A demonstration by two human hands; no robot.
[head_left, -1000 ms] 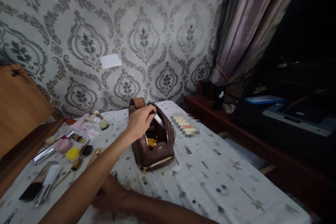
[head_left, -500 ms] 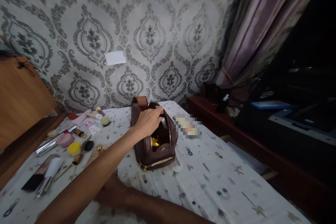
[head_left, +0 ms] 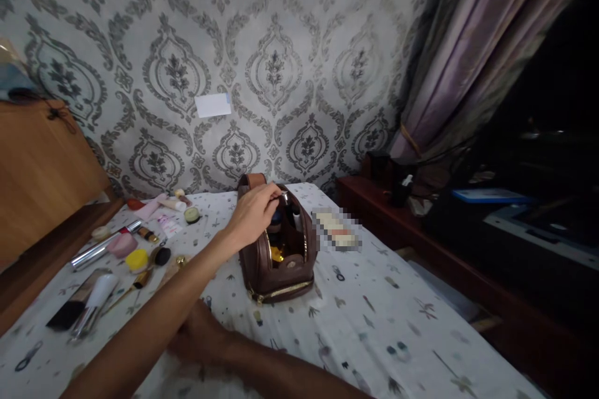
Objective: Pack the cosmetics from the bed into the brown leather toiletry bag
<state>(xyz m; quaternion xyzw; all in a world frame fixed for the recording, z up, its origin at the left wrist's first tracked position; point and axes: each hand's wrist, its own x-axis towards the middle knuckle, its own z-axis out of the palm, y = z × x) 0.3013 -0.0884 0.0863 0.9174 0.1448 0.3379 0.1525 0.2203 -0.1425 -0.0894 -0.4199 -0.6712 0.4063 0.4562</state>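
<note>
Two hands: the right hand [head_left: 199, 331], nearer, is low at the bench [head_left: 397, 318], fingers hidden, so its grip I cannot tell. Beyond, on the bench, stands the brown bag [head_left: 281, 279], mouth unzipped, a yellow thing [head_left: 276, 254] in front, a white tube [head_left: 297, 220] farther back. The left hand [head_left: 255, 215] curls over the mouth, fingertips close together; whether they pinch anything is unclear. Best keep them clear of the zip teeth [head_left: 306, 248].

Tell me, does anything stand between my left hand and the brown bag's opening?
Nothing visible does. Your left hand is right at the brown bag, fingertips at the far part of its unzipped opening.
</note>
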